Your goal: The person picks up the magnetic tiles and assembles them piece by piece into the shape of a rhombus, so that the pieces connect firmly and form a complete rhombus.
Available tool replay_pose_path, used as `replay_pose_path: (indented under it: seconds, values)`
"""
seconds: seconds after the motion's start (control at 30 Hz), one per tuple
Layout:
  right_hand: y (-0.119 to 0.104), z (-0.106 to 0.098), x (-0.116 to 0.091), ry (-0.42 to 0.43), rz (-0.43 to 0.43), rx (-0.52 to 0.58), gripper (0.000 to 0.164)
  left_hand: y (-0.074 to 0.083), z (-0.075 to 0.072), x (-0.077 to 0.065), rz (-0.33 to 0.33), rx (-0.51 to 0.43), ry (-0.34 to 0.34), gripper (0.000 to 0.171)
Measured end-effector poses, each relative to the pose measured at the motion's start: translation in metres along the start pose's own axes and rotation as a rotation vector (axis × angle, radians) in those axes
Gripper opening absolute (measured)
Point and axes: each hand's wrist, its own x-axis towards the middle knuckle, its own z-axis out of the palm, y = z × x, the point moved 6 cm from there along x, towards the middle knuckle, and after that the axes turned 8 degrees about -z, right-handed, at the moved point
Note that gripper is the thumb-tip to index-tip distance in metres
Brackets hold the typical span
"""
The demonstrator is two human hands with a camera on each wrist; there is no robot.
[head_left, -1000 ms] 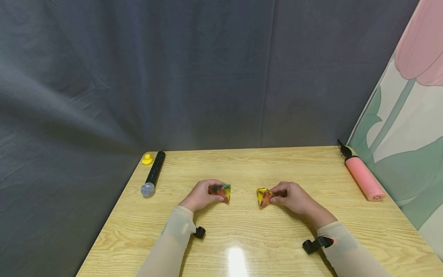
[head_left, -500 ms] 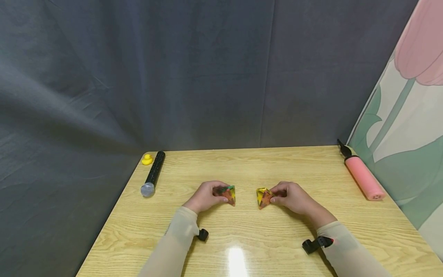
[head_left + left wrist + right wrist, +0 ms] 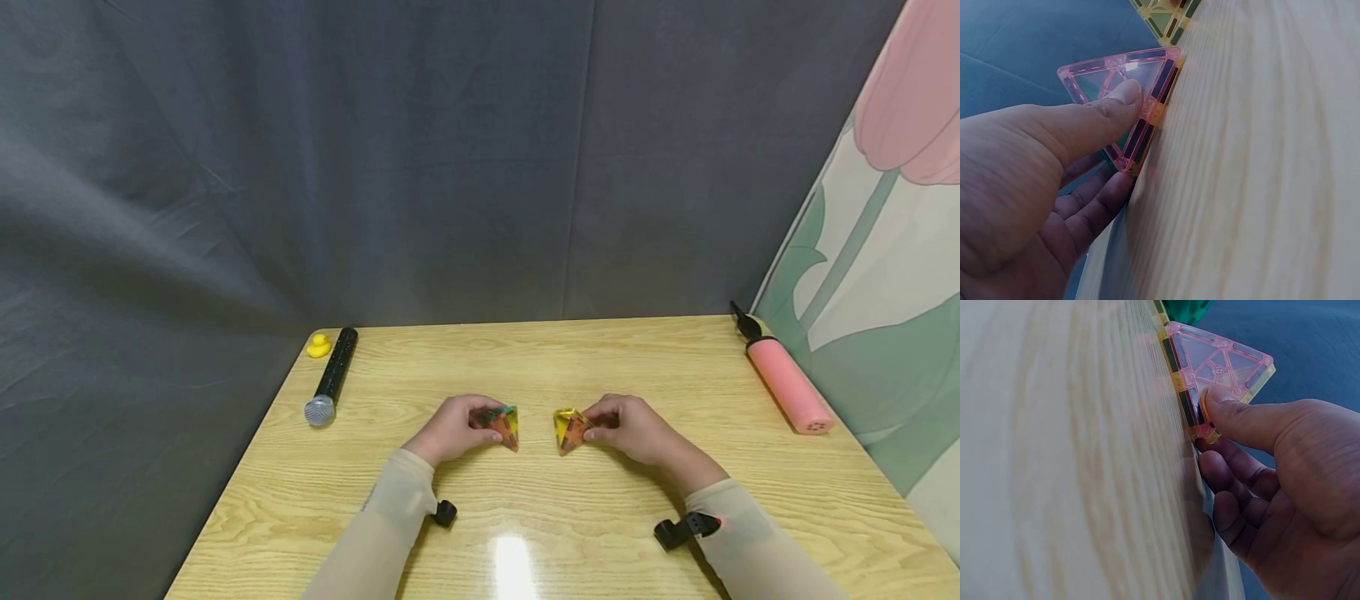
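Note:
My left hand (image 3: 453, 432) pinches a small pyramid of translucent magnetic tiles (image 3: 507, 427), with green, yellow and reddish faces, low over the table. In the left wrist view the thumb presses its pink triangular tile (image 3: 1113, 61), the other fingers behind. Opposite, my right hand (image 3: 633, 429) grips a second magnetic-tile pyramid (image 3: 568, 430), yellow and reddish. Its pink tile (image 3: 1219, 353) lies under the right thumb in the right wrist view, with yellow edges beside the tabletop. A short gap separates the two pyramids, their points toward the near side.
At the back left of the wooden table (image 3: 517, 354) lie a yellow rubber duck (image 3: 319, 346) and a black microphone (image 3: 335, 375) with a silver head. A pink hand pump (image 3: 791, 387) lies along the right edge. A dark curtain (image 3: 465, 167) hangs behind.
My left hand has moved right and slightly nearer with its magnetic-tile pyramid, narrowing the gap. My right hand and its pyramid have barely moved.

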Motion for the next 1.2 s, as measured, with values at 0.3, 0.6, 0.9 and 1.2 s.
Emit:
replay_pose_path:
  seconds: [0.3, 0.6, 0.9, 1.2]
  values:
    - [-0.001, 0.003, 0.0, -0.017, 0.006, 0.009, 0.021, 0.008, 0.007, -0.002, 0.023, -0.002, -0.012, 0.044]
    - [-0.008, 0.006, 0.0, -0.036, 0.0, 0.032, 0.021, 0.013, 0.014, -0.002, 0.04, 0.013, 0.0, 0.043]
    - [-0.009, 0.007, 0.0, -0.044, 0.0, 0.035, 0.02, 0.015, 0.019, -0.001, 0.037, 0.019, 0.004, 0.045]
    - [-0.011, 0.009, 0.0, -0.038, -0.02, 0.018, 0.019, 0.018, 0.023, 0.0, 0.046, 0.015, 0.0, 0.044]
